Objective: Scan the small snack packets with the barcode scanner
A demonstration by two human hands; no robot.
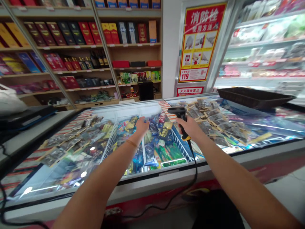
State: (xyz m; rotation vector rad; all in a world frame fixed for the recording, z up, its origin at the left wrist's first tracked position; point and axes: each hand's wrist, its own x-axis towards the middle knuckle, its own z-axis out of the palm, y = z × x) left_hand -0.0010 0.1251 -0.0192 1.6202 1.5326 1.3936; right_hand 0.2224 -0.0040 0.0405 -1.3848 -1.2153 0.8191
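Note:
My right hand (191, 127) is wrapped round the grip of a black-and-yellow handheld barcode scanner (177, 110), whose cord (195, 168) hangs down over the freezer's front edge. My left hand (142, 125) reaches over the open middle of a chest freezer (152, 174). Its fingers are slightly bent with a small gap between them, and I see nothing held there. Below it lie colourful frozen-treat packets (150, 152) in white wire baskets (111, 141). Green packets (169, 151) fill the near right part.
Flat dark packages (209, 116) lie on the freezer's right glass lid, and more packages (76, 140) on the left lid. A black tray (254, 97) stands at the back right. Shelves of boxed goods (82, 33) line the back wall, beside a red fire-hydrant sign (201, 43).

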